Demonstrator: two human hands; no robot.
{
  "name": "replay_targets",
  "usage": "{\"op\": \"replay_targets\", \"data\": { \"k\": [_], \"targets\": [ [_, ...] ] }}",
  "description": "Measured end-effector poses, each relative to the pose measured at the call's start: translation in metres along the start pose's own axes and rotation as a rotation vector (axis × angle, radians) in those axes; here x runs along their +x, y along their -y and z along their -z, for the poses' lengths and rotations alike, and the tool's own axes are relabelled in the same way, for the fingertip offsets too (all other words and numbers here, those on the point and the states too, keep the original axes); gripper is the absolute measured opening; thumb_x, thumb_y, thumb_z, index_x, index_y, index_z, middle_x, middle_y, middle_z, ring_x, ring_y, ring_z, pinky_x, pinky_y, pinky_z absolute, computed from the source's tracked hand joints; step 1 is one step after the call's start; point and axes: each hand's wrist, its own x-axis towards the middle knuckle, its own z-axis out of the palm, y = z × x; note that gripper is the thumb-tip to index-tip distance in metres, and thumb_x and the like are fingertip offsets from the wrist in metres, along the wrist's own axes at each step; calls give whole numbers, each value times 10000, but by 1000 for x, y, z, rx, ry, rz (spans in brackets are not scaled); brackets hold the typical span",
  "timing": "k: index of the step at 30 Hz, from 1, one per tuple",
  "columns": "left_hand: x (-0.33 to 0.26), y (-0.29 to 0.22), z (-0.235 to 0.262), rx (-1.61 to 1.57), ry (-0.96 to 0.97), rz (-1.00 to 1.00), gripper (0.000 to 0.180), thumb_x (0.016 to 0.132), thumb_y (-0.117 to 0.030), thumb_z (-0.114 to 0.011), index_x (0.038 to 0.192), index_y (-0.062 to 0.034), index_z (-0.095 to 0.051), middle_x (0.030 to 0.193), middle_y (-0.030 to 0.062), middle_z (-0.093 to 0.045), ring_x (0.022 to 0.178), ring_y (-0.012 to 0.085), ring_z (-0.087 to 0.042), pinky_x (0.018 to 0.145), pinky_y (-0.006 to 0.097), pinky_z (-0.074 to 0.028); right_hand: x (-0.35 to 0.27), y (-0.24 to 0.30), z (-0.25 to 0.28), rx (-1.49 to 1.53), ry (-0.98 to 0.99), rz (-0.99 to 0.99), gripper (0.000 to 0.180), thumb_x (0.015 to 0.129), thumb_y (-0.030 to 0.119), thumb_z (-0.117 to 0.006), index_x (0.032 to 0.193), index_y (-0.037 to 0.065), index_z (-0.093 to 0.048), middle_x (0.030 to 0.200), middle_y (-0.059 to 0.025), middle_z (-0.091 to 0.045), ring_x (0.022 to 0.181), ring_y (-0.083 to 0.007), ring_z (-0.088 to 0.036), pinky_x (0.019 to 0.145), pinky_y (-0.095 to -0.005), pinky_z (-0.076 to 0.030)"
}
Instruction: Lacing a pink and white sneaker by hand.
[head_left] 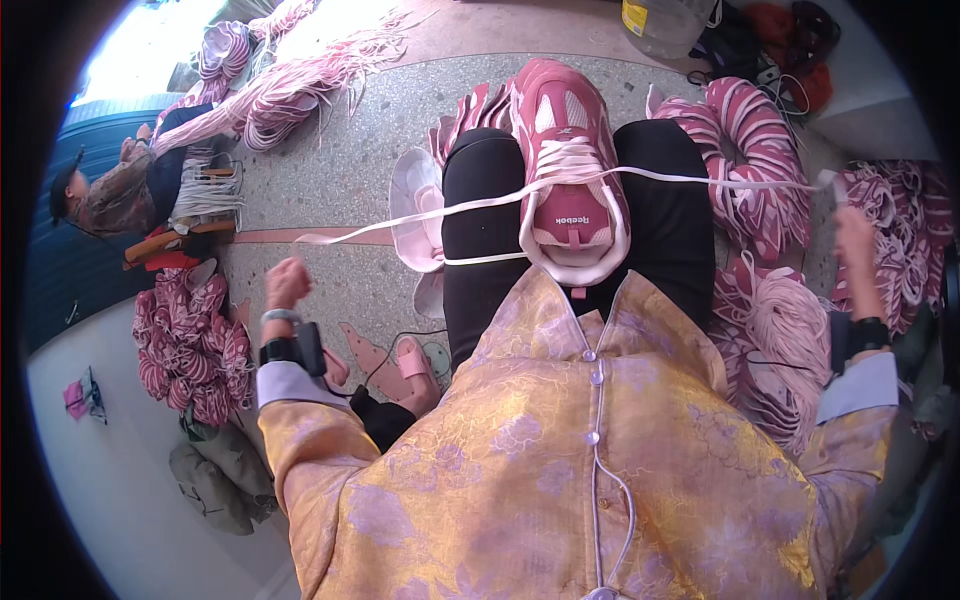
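A pink sneaker (575, 215) rests on my lap between my black-trousered thighs, its toe pointing away from me. Its white shoelace (460, 208) runs through the upper eyelets, with long ends stretched out to both sides. My left hand (288, 283) is closed in a fist, just below the left lace end. A small gap shows between fist and lace, and what the fingers hold, if anything, is hidden. Out to the right, my right hand (853, 240) is raised with fingers curled at the other lace end, where a whitish, blurred bit meets the fingertips.
Bundles of pink-and-white shoe uppers (755, 165) lie on the speckled floor at right, beside a heap of pale laces (785, 330). More uppers (195, 345) are piled at left. Another person (120, 200) sits at far left near long pink strands (300, 85). A clear plastic container (665, 30) stands beyond.
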Motion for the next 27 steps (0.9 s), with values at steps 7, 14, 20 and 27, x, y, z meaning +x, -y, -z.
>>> {"op": "replay_targets", "data": {
  "k": [7,14,20,27],
  "targets": [
    [-93,-152,-169,-77,837,-35,274,910,-259,-457,749,-46,-517,552,27,-508,409,96,-460,392,208,-362,-155,144,-147,732,920,-62,177,892,184,-476,835,34,-552,612,20,-503,446,-44,-444,421,-187,-400],
    [-87,-216,-234,-137,789,-172,222,910,-253,-459,811,-68,-530,556,3,-506,379,53,-422,349,179,-309,-145,193,-205,883,588,234,168,853,168,-583,917,31,-656,769,16,-595,670,-22,-534,513,-165,-411],
    [-71,-222,-253,-306,535,-178,240,893,-256,-453,795,-51,-532,579,31,-521,393,77,-437,342,198,-309,-138,194,-214,920,558,119,123,836,161,-613,887,54,-645,769,31,-582,647,-17,-531,520,-149,-408],
    [-94,-206,-241,-388,459,-251,201,891,-218,-483,799,-53,-554,589,7,-531,417,55,-434,385,185,-334,-144,189,-208,1042,473,184,29,832,79,-597,812,60,-591,721,35,-567,614,-17,-528,527,-153,-427]
  ]
}}
